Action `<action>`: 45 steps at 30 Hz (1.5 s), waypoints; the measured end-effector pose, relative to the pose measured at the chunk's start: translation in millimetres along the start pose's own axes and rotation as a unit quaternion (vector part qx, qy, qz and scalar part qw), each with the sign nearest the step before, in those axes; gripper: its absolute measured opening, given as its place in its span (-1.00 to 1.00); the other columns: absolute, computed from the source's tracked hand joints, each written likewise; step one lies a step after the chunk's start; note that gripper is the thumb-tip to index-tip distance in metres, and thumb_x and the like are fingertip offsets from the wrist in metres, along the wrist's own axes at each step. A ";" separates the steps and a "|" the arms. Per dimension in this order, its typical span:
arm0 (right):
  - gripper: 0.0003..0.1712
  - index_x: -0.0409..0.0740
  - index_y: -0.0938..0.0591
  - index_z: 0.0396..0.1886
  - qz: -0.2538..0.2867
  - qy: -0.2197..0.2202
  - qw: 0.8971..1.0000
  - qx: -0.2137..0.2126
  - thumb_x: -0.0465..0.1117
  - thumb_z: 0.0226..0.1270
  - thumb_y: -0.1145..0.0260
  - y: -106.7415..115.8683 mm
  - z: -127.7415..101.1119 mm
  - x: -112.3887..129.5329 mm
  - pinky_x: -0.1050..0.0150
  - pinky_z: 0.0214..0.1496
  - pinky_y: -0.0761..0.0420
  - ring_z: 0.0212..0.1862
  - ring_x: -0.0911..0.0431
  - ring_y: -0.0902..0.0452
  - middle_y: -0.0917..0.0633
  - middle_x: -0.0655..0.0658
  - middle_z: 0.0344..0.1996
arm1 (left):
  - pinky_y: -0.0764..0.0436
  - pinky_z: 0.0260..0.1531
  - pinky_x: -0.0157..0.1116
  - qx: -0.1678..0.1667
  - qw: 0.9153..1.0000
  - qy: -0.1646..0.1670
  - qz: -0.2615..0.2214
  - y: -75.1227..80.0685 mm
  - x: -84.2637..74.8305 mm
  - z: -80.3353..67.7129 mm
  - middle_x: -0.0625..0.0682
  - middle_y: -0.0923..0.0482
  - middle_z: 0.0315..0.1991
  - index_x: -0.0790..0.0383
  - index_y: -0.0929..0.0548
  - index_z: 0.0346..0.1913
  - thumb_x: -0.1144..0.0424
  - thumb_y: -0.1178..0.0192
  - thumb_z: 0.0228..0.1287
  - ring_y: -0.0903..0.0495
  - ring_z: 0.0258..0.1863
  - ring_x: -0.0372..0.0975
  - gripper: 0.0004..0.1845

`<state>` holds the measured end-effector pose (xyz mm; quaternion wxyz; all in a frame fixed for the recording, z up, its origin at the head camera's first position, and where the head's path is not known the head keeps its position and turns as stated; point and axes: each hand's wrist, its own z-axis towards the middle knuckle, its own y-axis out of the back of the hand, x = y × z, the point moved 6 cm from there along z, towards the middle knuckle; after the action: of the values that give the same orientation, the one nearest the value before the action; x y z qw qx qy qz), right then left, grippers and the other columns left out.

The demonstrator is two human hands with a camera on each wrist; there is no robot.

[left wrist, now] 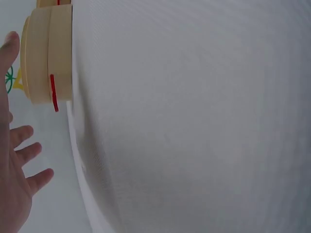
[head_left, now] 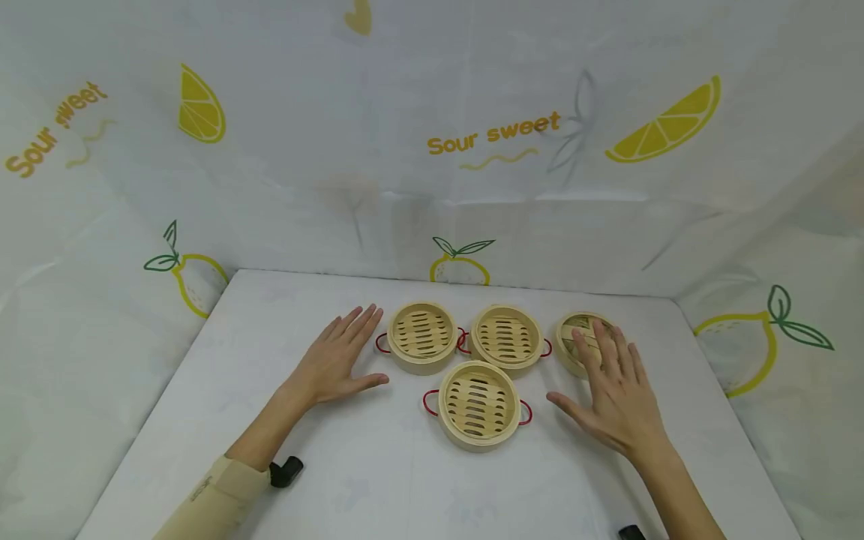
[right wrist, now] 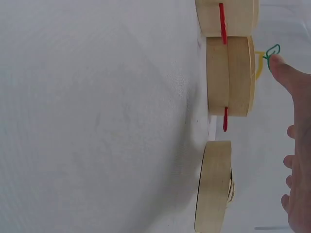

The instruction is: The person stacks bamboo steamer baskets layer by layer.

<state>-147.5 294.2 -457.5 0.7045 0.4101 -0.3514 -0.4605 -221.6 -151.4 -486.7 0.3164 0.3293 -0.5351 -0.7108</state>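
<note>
Head view first: left hand (head_left: 334, 364) flat on the counter (head_left: 378, 480), fingers spread and straight, holding nothing, just left of the rear-left steamer basket (head_left: 423, 337). Right hand (head_left: 617, 397) likewise spread, palm down, fingertips lying over the near edge of the woven lid (head_left: 582, 341) at far right, thumb stretched toward the front steamer basket (head_left: 479, 403).

To lift that lid well: best taken by the rim with thumb on one side and fingers on the other, kept level, not dragged (light bamboo, likely to skate on the smooth cloth). Better steadied from above before curling the fingers under. Same care for any basket: gripped by the wall rather than the thin red handles (head_left: 430, 401), probably too small for a firm hold.

Counted: three open slatted baskets with red loop handles, namely rear-left, rear-middle steamer basket (head_left: 508, 336) and front; one lid without handles. Two in the back row touching or nearly so at the handles, front one just before them. Two hands, both unladen. Right wrist view: lid seen edge-on below two basket walls.
</note>
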 end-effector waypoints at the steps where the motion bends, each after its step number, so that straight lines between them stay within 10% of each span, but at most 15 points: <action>1: 0.30 0.03 -0.23 0.76 0.001 0.000 1.000 0.000 0.80 0.31 0.02 -0.2 -0.6 1.0 -0.44 0.78 -0.11 0.78 -0.32 0.06 -0.11 -0.30 0.78 | -0.36 0.69 0.22 -0.002 1.000 -0.001 -0.015 -1.0 -0.4 0.6 0.10 -0.09 0.79 0.07 0.06 0.80 -0.58 -0.15 0.36 -0.22 0.73 0.09 0.23; 6: 0.31 -0.01 -0.19 0.78 0.009 0.000 1.000 0.008 0.73 0.31 -0.12 -0.8 -2.6 5.9 -0.18 0.91 0.08 0.81 -0.29 0.10 -0.09 -0.32 0.78 | -0.51 0.60 0.18 -0.001 0.994 0.020 -0.108 -5.1 -0.1 4.9 0.24 -0.30 0.68 0.17 -0.02 0.78 -0.34 -0.36 0.39 -0.38 0.63 0.14 0.17; 18: 0.30 -0.05 -0.23 0.75 0.046 0.015 0.999 0.011 0.50 0.20 -0.46 2.3 -0.9 27.5 -0.24 0.77 -0.30 0.70 -0.36 -0.15 -0.32 -0.37 0.68 | -0.71 0.43 0.06 0.016 0.958 0.064 -0.279 -15.7 3.8 15.2 0.29 -0.43 0.56 0.35 -0.26 0.65 0.02 -0.52 0.38 -0.55 0.49 0.13 -0.03; 27: 0.34 -0.04 -0.15 0.79 0.072 0.027 0.997 0.005 0.36 0.16 -0.57 -0.1 -0.8 40.0 0.00 0.88 -0.13 0.64 -0.41 -0.24 -0.38 -0.39 0.63 | -0.72 0.41 -0.04 0.029 0.940 0.077 -0.332 -23.8 5.5 18.3 0.30 -0.45 0.54 0.38 -0.31 0.62 0.15 -0.53 0.38 -0.55 0.49 0.13 -0.10; 34: 0.35 -0.03 -0.21 0.76 0.109 0.014 0.994 0.029 0.30 0.08 -0.65 -3.8 -2.6 46.8 -0.43 0.56 -0.47 0.62 -0.44 -0.27 -0.36 -0.33 0.66 | -0.71 0.43 -0.06 0.037 0.921 0.071 -0.382 -25.7 3.6 20.9 0.30 -0.47 0.53 0.37 -0.35 0.60 0.20 -0.54 0.37 -0.54 0.51 0.13 -0.14; 45: 0.36 0.03 -0.17 0.78 0.165 0.003 0.984 0.064 0.25 0.08 -0.68 -8.0 -7.7 58.7 -0.47 0.46 -0.55 0.61 -0.37 -0.28 -0.31 -0.34 0.67 | -0.72 0.41 -0.11 0.036 0.920 0.083 -0.382 -31.3 2.5 25.9 0.30 -0.48 0.51 0.39 -0.35 0.59 0.25 -0.56 0.34 -0.52 0.53 0.11 -0.13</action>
<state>-124.4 239.2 -461.0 0.7440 0.3926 -0.4408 -0.3130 -247.0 -131.9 -511.8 0.0519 0.5775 -0.3652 -0.7283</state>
